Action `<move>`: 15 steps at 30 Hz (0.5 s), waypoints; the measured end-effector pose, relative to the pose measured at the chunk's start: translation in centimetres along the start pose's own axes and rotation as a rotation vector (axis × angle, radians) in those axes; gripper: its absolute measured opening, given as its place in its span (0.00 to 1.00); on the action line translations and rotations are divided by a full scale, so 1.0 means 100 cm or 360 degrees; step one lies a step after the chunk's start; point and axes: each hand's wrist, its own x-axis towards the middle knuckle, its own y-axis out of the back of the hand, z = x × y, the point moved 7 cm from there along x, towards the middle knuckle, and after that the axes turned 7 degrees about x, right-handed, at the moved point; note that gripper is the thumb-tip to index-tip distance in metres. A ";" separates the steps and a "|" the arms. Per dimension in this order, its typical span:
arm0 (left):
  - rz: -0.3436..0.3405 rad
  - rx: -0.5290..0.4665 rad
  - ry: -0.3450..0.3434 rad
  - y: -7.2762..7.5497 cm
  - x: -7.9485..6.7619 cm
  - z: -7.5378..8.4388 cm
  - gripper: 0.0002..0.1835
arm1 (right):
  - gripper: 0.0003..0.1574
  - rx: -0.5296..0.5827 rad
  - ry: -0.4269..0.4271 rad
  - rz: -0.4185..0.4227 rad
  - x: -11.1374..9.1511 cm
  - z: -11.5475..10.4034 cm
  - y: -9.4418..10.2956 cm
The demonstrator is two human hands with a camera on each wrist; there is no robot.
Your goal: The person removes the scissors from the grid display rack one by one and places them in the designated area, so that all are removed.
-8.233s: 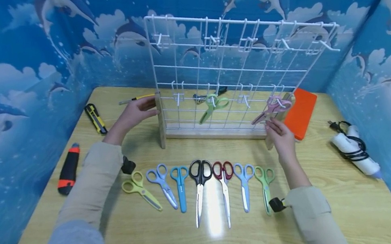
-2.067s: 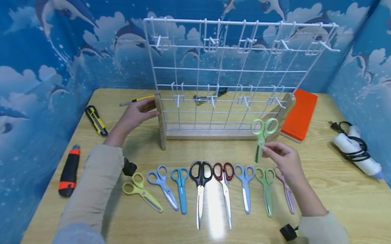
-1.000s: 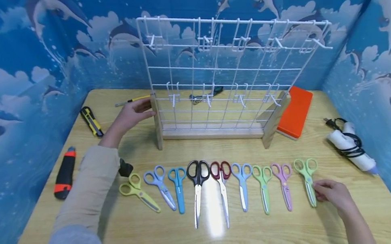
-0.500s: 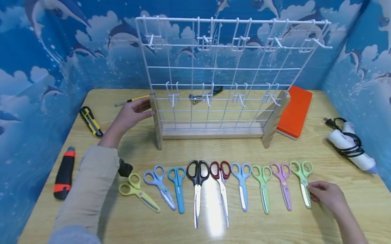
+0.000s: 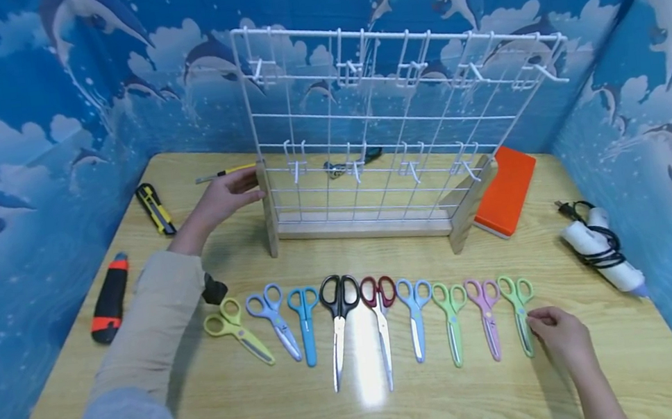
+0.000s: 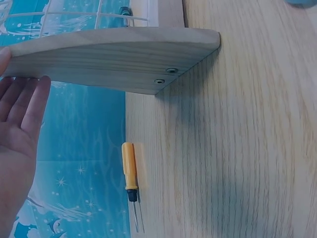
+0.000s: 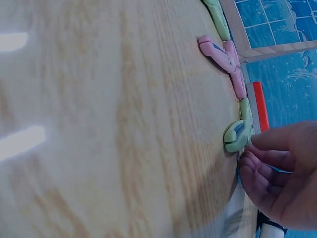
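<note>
My right hand (image 5: 562, 335) is at the blades of the light-green scissors (image 5: 520, 313) at the right end of a row on the table; its thumb and fingertips pinch them along their right edge. Pink scissors (image 5: 488, 320) lie beside them, then another light-green pair (image 5: 453, 324). My left hand (image 5: 224, 199) grips the left wooden side panel (image 6: 109, 59) of a white wire rack (image 5: 363, 122), thumb on one face and straight fingers on the other in the left wrist view. The rack's hooks hang bare.
The row continues left with blue scissors (image 5: 416, 322), red-handled scissors (image 5: 383, 329), black-handled scissors (image 5: 341, 334) and several more. An orange-red box (image 5: 505, 192) and a cord-wrapped white tool (image 5: 602, 254) lie at right. Cutters (image 5: 155, 209) and a yellow-handled screwdriver (image 6: 130, 168) lie at left.
The pink and green scissors have come off the rack's hooks into the row. My right hand has since slid the end green pair slightly left. My left hand stays on the rack.
</note>
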 end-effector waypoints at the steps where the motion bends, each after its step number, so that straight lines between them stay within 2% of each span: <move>1: 0.0008 0.0012 0.0001 0.000 -0.001 0.000 0.36 | 0.20 -0.0002 0.0002 0.0020 0.000 -0.001 0.001; 4: 0.0030 0.0073 -0.0008 0.000 -0.002 0.001 0.36 | 0.21 0.0009 0.0032 0.0105 0.002 -0.008 0.006; 8: 0.0077 0.0293 -0.0061 0.002 -0.006 0.009 0.31 | 0.23 0.0031 0.0191 0.0240 0.024 -0.014 0.019; 10: 0.0121 0.0464 -0.0122 0.006 -0.008 0.015 0.26 | 0.25 0.0030 0.0287 0.0290 0.043 -0.015 0.027; 13: 0.0247 0.0691 -0.0293 0.020 -0.012 0.024 0.19 | 0.26 0.0036 0.0410 0.0361 0.070 -0.022 0.044; 14: 0.0297 0.0736 -0.0334 0.027 -0.013 0.025 0.18 | 0.26 0.0017 0.0458 0.0391 0.077 -0.027 0.051; 15: 0.0344 0.0737 -0.0403 0.036 -0.010 0.018 0.16 | 0.25 -0.0010 0.0498 0.0429 0.082 -0.033 0.059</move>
